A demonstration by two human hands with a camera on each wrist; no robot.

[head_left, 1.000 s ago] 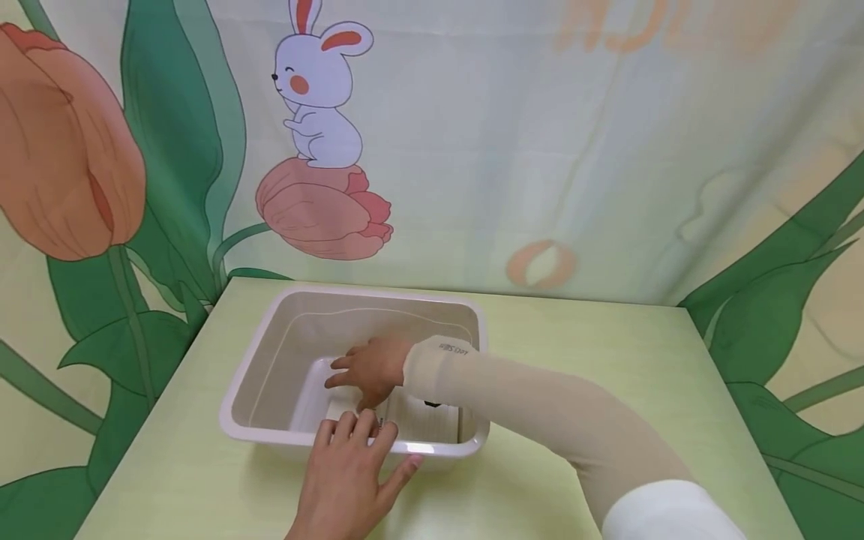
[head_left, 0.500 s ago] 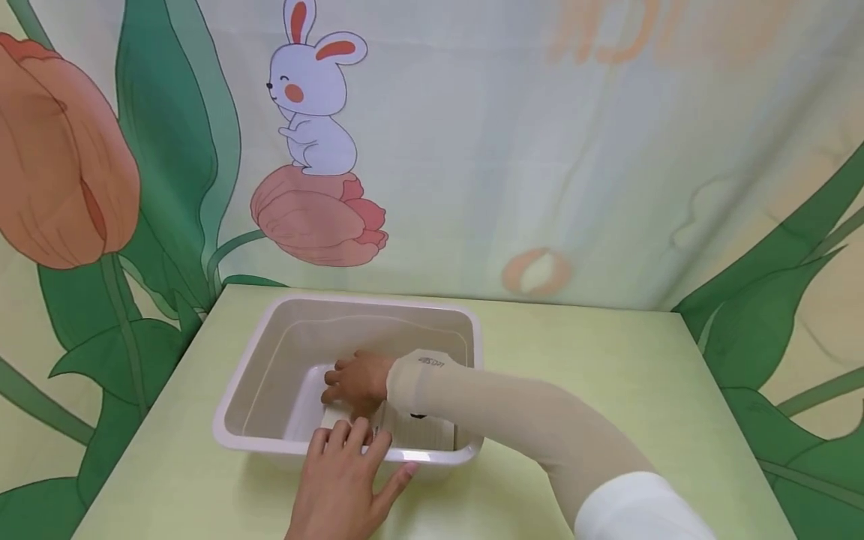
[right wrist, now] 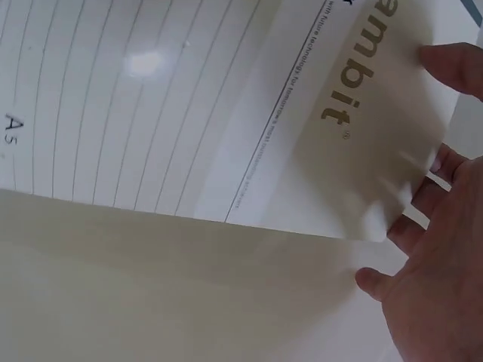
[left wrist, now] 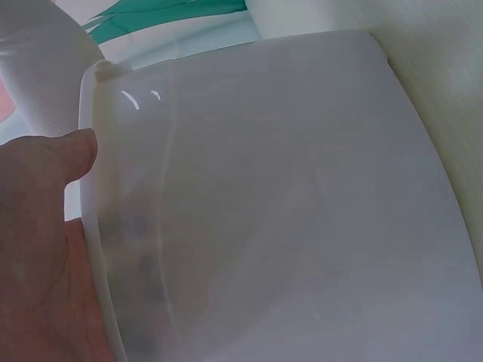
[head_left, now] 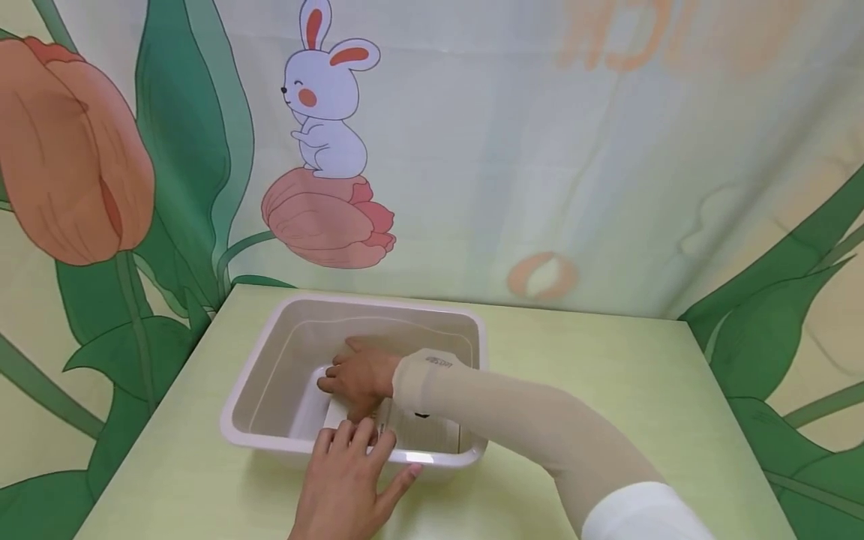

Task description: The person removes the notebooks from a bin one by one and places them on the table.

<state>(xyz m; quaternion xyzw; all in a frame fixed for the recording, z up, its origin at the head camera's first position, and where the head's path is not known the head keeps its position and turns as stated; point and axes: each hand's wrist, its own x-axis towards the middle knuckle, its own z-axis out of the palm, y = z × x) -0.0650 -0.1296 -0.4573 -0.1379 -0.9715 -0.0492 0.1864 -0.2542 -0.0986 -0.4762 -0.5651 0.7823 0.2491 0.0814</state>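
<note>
A pale plastic basin [head_left: 475,330] stands on the table with a notebook [head_left: 432,433] lying inside it. The notebook's cover [right wrist: 189,98] has ruled lines, "ambit" lettering and an "A5" mark. My left hand [head_left: 343,480] grips the basin's near rim, fingers over the top and thumb against the outer wall [left wrist: 264,188]. Inside the basin, my right hand [head_left: 361,381] holds the notebook's left end. In the right wrist view its thumb [right wrist: 453,68] lies over the cover, while several fingertips are hidden at the edge; the little finger stands apart. The forearm covers part of the notebook.
The light green table [head_left: 574,360] extends beyond the basin on both sides. Behind it hangs a cloth backdrop [head_left: 459,150] printed with a rabbit and tulips. A beige sleeve [head_left: 499,405] crosses the basin's right side.
My right hand's fingers, spread wider a second ago, have drawn in closer at the notebook's left end. The left hand keeps its place on the rim. The head view shifts slightly.
</note>
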